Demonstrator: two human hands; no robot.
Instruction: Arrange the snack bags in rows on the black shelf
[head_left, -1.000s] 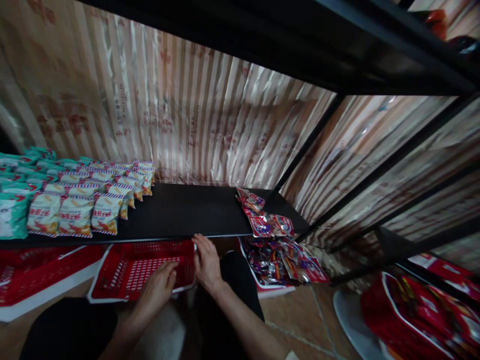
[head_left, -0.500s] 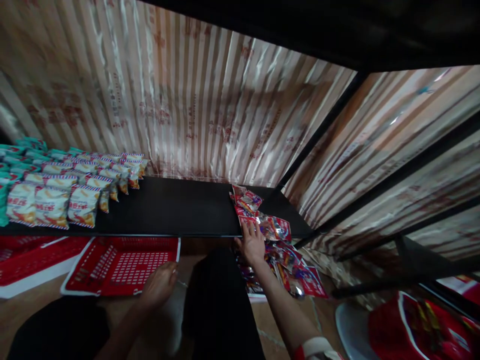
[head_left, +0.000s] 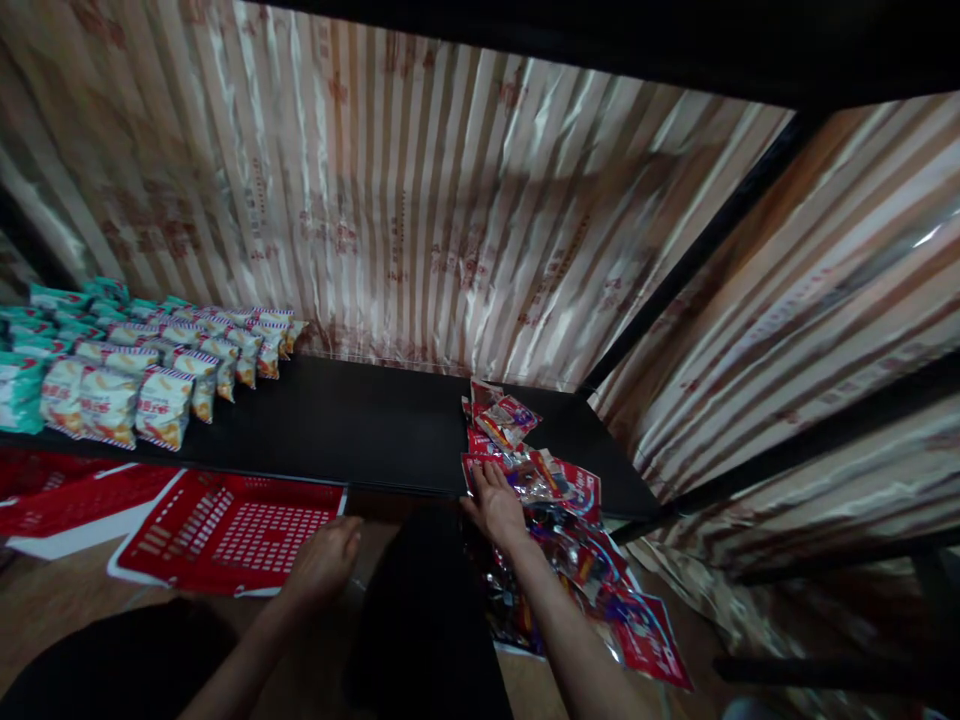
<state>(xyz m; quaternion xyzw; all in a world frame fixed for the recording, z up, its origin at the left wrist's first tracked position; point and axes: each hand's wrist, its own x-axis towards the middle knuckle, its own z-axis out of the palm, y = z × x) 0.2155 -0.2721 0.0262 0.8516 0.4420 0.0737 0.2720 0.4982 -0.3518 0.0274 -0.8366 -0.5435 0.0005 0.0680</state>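
Several flat, glossy red packets [head_left: 579, 486] under my right hand [head_left: 499, 508].
They overlap at the right end of the smooth black shelf [head_left: 375, 420]; the hand lies open across one, not clasping it. My left hand [head_left: 326, 557] curls loosely near the perforated plastic basket [head_left: 259, 535]; whether it grips anything, I can't tell.

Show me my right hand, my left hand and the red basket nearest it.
Right hand [head_left: 498, 508]: head view, back of hand.
Left hand [head_left: 324, 560]: head view, back of hand.
Red basket [head_left: 274, 537]: head view, slotted bottom.

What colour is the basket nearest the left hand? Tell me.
The basket is red; see the head view.
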